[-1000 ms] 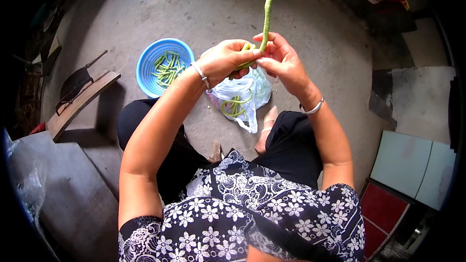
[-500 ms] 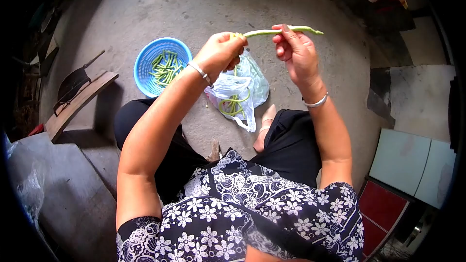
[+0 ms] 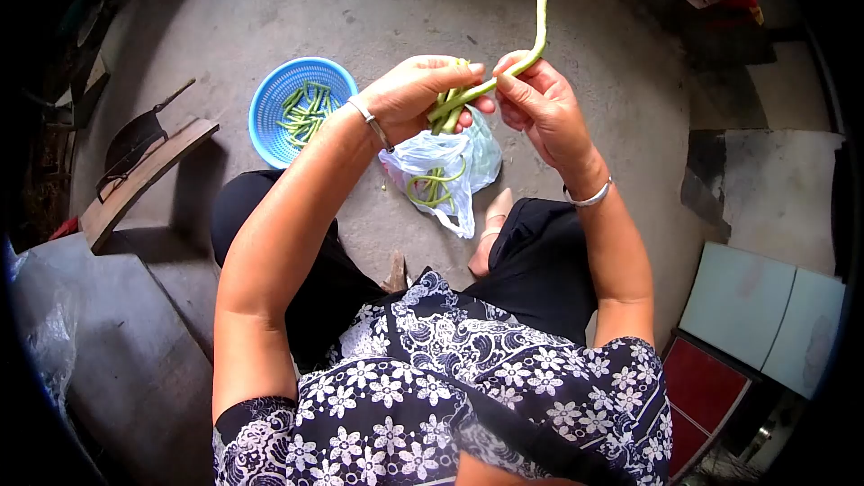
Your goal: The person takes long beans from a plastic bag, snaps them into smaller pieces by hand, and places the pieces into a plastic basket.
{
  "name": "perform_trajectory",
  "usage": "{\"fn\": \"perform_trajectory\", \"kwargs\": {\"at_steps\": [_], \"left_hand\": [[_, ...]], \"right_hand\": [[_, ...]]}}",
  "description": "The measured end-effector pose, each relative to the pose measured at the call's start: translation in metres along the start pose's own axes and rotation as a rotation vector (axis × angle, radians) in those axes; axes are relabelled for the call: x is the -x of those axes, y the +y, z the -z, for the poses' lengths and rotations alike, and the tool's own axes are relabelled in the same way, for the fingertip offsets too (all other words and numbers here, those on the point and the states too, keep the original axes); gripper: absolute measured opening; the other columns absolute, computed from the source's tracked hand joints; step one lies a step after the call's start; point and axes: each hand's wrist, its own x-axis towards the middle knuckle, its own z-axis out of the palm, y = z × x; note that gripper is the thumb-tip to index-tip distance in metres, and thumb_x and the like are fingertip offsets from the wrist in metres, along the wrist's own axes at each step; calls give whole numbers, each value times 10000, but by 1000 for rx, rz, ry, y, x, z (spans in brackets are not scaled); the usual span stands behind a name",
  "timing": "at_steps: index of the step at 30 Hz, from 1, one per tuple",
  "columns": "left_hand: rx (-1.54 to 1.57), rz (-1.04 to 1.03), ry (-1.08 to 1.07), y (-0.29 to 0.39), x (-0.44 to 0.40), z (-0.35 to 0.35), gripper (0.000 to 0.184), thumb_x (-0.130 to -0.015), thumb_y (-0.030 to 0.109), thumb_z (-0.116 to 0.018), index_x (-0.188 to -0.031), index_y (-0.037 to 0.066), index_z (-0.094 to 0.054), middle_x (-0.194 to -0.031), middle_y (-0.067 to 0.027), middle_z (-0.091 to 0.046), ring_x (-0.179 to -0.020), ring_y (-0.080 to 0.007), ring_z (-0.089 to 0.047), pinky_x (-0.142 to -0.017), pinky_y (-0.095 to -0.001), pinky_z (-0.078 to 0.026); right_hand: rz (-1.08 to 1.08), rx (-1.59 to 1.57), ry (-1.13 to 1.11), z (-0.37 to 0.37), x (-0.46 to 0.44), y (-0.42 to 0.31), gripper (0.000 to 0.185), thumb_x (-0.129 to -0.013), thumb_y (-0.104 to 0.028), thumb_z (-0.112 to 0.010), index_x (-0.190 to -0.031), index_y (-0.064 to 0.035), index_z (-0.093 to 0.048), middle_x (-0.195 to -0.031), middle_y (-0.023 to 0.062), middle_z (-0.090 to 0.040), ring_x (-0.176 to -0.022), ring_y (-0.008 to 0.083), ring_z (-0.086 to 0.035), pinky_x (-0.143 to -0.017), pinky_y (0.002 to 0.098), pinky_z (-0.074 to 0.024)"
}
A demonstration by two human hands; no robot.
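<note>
My left hand is curled around several long green bean pieces, some jutting below its fingers. Between the thumb and fingers of my right hand is a long green bean; its far end bends up and away, while its near end reaches into my left hand. Below the hands, a thin white plastic bag lies on the floor with more long beans in its opening. To its left stands a blue basket holding many short bean pieces.
A curved wooden board with a dark blade stands at the left on the concrete floor. Clear plastic wrap lies at the lower left. A cabinet with pale green panels stands at the right. My shoe is beside the bag.
The bean in my right hand has swung from nearly level to slanting, its far end now pointing up. My left hand has turned and opened somewhat, showing the bean pieces in it.
</note>
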Motion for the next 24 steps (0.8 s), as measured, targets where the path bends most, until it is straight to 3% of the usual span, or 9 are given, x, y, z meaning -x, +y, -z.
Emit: {"fn": "perform_trajectory", "kwargs": {"at_steps": [5, 8, 11, 12, 16, 21, 23, 24], "left_hand": [[-2, 28, -98, 4, 4, -5, 284, -897, 283, -530, -933, 6, -578, -654, -9, -568, -488, -55, -518, -423, -159, -418], [30, 63, -142, 7, 6, -8, 300, -889, 282, -546, -935, -12, -580, -611, 4, -536, -467, -59, -507, -412, -166, -416], [-76, 121, -97, 4, 5, -7, 298, -883, 277, -558, -932, -16, -578, -587, 10, -512, -455, -60, -495, -404, -165, -409], [-63, 107, -98, 2, 3, -5, 258, -881, 262, -562, -891, 5, -573, -602, 7, -509, -469, -67, -492, -415, -173, -412], [11, -87, 145, -5, -3, -2, 192, -882, 215, -551, -792, 45, -538, -628, -3, -510, -502, -94, -510, -422, -214, -418], [346, -149, 596, -1, -14, 21, 151, -929, 197, -430, -844, 73, -445, -631, -15, -489, -528, -119, -496, -474, -237, -448], [279, -238, 605, 2, -13, 33, 169, -927, 218, -443, -839, 75, -460, -682, -29, -513, -568, -129, -513, -532, -270, -475], [197, -239, 553, 3, -12, 29, 167, -922, 222, -458, -850, 72, -471, -699, -34, -526, -583, -130, -521, -547, -268, -477]], "right_hand": [[-70, 7, 45, -2, -1, -6, 169, -865, -174, -588, -986, -60, -558, -719, -26, -498, -554, 30, -396, -487, 163, -321], [-159, -228, 35, 8, -4, -6, 152, -875, -188, -572, -948, -55, -561, -689, -28, -471, -539, 36, -383, -480, 171, -319], [-96, -326, 99, 17, -7, -5, 156, -884, -208, -558, -897, -52, -559, -660, -27, -436, -529, 41, -368, -470, 178, -316], [-97, -332, 131, 20, -7, -6, 172, -890, -221, -548, -861, -51, -553, -660, -12, -479, -521, 45, -394, -459, 179, -322], [31, -113, 291, 15, -7, -1, 153, -889, -197, -551, -884, -44, -560, -706, 30, -581, -524, 60, -480, -460, 181, -367], [311, 149, 290, -10, 4, 4, 122, -893, -145, -538, -952, -40, -558, -752, 60, -604, -577, 70, -526, -503, 187, -420], [372, 211, 213, -14, 7, -8, 117, -894, -133, -532, -961, -38, -553, -764, 71, -609, -570, 75, -522, -501, 183, -415], [281, 158, 157, -12, 7, -9, 128, -889, -127, -538, -972, -30, -546, -773, 76, -613, -573, 78, -523, -501, 183, -415]]}}
